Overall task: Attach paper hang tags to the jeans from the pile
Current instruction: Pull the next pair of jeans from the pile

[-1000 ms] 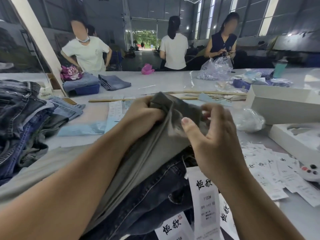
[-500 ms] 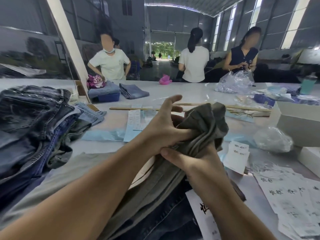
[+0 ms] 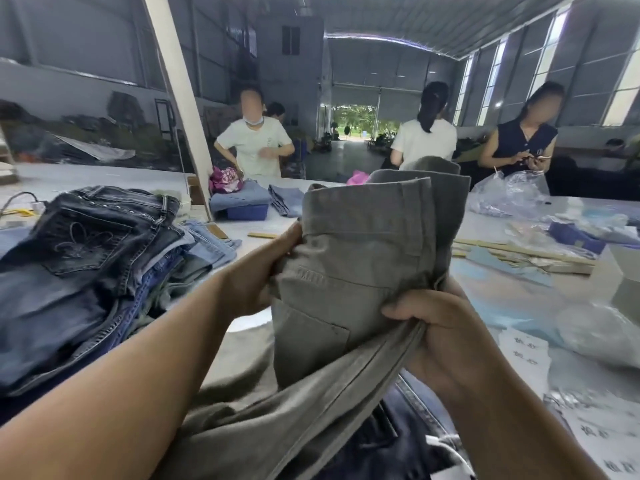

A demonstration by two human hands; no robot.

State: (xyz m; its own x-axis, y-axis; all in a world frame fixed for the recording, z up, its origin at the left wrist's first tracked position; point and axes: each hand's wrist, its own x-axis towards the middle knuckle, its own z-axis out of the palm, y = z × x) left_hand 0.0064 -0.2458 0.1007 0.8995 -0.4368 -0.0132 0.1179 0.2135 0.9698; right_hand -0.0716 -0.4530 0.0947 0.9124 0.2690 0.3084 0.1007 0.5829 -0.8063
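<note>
Since half a second ago I see the grey jeans (image 3: 363, 258) lifted higher and spread out, the waistband now upright before the view. My left hand (image 3: 258, 271) grips the left edge with curled fingers; my right hand (image 3: 440, 327) clutches bunched cloth low on the right. The jeans are olive-grey, with a back pocket and stitched seams showing, legs trailing down over dark denim. A pile of jeans (image 3: 90, 271) lies left on the pale table (image 3: 263, 233); paper hang tags (image 3: 526, 355) lie right. Three workers stand beyond in a hall
</note>
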